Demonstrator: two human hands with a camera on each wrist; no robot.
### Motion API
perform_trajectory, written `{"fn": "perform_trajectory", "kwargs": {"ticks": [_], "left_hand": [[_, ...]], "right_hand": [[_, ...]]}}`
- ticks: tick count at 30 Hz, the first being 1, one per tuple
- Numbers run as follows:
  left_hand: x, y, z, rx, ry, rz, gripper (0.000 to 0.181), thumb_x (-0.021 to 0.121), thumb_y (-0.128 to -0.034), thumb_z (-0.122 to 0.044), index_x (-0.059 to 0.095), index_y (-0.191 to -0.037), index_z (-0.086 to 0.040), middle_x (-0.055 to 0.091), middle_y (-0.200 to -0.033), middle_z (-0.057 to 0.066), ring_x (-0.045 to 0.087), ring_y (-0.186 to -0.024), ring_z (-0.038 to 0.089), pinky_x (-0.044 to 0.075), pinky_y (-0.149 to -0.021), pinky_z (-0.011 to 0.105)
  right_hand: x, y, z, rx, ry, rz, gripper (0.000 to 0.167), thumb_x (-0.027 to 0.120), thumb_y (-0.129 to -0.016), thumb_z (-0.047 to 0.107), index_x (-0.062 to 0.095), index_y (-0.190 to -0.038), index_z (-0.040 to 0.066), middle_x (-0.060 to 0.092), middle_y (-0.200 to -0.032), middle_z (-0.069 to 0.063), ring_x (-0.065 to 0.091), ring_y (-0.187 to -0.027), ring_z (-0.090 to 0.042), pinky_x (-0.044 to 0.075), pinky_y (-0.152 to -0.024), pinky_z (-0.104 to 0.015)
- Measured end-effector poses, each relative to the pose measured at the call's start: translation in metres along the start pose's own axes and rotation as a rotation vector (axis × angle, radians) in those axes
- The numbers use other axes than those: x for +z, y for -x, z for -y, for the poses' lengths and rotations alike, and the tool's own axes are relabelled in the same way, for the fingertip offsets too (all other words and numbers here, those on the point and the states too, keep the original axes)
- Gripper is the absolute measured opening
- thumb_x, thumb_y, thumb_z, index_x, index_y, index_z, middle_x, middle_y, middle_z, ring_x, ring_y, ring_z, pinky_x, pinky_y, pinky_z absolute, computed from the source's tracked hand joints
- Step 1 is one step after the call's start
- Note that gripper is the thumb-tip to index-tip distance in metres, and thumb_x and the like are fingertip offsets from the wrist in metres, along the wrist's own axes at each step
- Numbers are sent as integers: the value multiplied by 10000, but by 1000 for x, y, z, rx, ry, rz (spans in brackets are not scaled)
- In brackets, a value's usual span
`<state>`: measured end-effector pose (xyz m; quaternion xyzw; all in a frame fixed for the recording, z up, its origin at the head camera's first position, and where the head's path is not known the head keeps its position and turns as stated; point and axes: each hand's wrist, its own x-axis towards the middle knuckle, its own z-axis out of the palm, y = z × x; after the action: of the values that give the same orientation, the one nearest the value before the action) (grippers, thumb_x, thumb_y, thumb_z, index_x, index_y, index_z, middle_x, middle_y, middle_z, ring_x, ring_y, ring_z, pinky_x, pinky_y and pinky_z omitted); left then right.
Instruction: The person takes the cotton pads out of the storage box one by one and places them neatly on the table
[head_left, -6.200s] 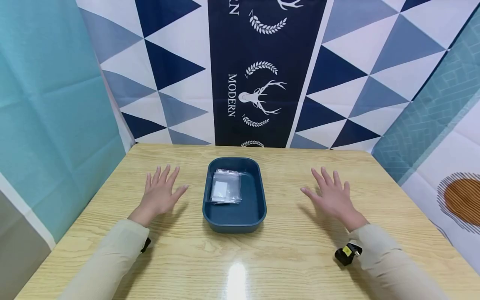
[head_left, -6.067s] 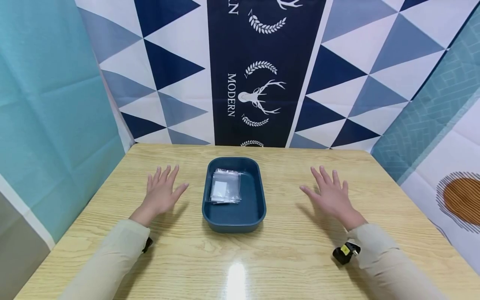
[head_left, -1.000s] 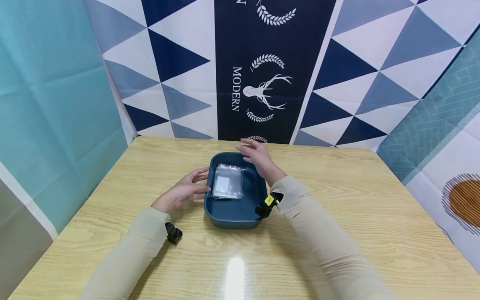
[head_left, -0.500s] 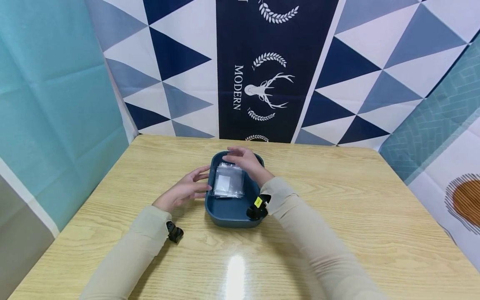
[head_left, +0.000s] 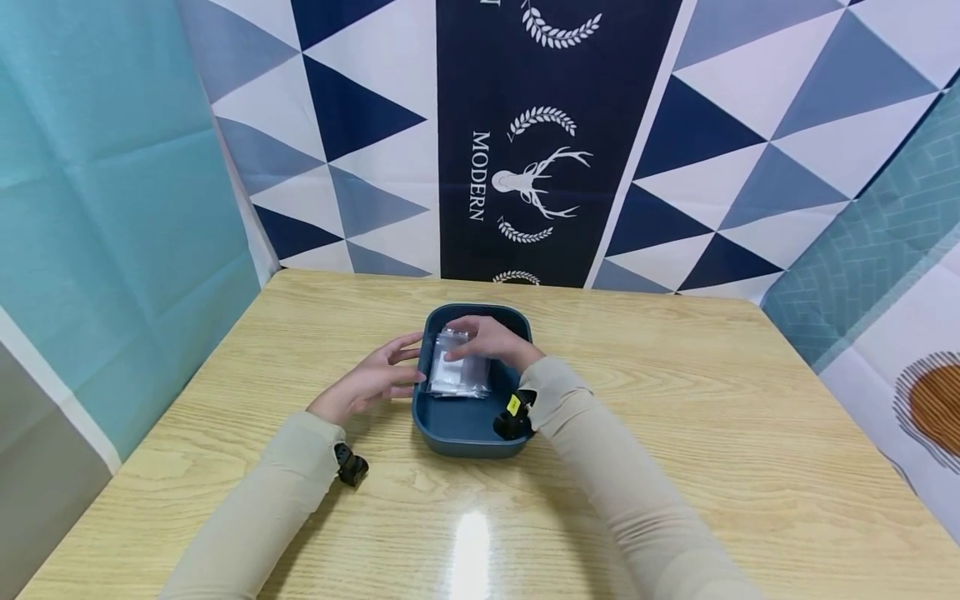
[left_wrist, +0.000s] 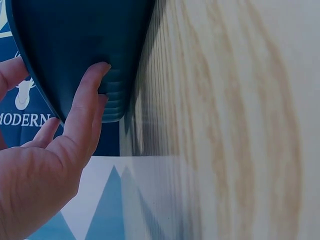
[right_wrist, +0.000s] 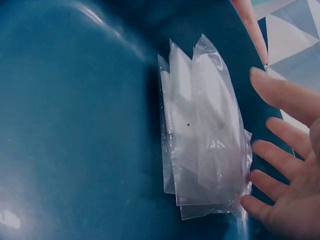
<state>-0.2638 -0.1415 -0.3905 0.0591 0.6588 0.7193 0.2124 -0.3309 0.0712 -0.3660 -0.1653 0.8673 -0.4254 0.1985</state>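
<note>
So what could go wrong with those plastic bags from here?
The clear bags overlap in a stack, so the right hand might catch several at once. Their glossy film could also slip from its grasp. The left hand sits beside the blue tray without a clear grip, so the tray might slide if bumped.

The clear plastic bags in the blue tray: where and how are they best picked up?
I'd pinch the bags by their near edge, coming from above: they lie flat inside the walled tray, layers staggered there, with bare floor in front leaving room.
</note>
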Motion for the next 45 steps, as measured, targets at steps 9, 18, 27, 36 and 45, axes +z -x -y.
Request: {"fn": "perform_trajectory", "kwargs": {"ticks": [9, 18, 27, 36, 45], "left_hand": [[1, 0, -1, 4, -8, -4, 711, 547, -877, 65, 239, -1479, -153, 245, -1468, 183, 436, -1212, 388, 455, -898, 473], [1, 1, 0, 8, 16, 8, 706, 532, -885, 72, 226, -1483, -148, 240, -1470, 181, 445, -1207, 377, 461, -897, 460], [1, 0, 1, 6, 27, 5, 702, 536, -886, 69, 236, -1481, -152, 238, -1472, 181, 423, -1225, 385, 451, -907, 468], [2, 0, 2, 12, 28, -4, 715, 548, -870, 80, 243, -1478, -141, 252, -1465, 184, 426, -1220, 383, 464, -891, 459], [3, 1, 0, 6, 23, -18, 719, 560, -863, 81, 258, -1473, -152, 266, -1460, 175, 436, -1212, 377, 465, -890, 460]], "right_hand": [[0, 0, -1, 58, 144, 199, 730, 797, -740, 256, 460, -1376, 140, 349, -1447, -86, 325, -1275, -243, 258, -1067, -430], [-2, 0, -4, 42, 198, 280, 730, 806, -723, 172, 458, -1363, 131, 388, -1376, -87, 410, -1125, -226, 356, -975, -358], [-5, 0, -4, -14, 198, 261, 619, 793, -722, 94, 530, -1283, 99, 494, -1237, -70, 457, -1042, -213, 388, -907, -327], [-13, 2, 2, -46, 189, 225, 627, 794, -722, 87, 532, -1292, 96, 517, -1258, -64, 470, -1053, -211, 382, -923, -347], [-19, 7, 9, -71, 207, 177, 635, 796, -722, 103, 531, -1298, 131, 504, -1284, -61, 450, -1088, -225, 369, -945, -375]]}}
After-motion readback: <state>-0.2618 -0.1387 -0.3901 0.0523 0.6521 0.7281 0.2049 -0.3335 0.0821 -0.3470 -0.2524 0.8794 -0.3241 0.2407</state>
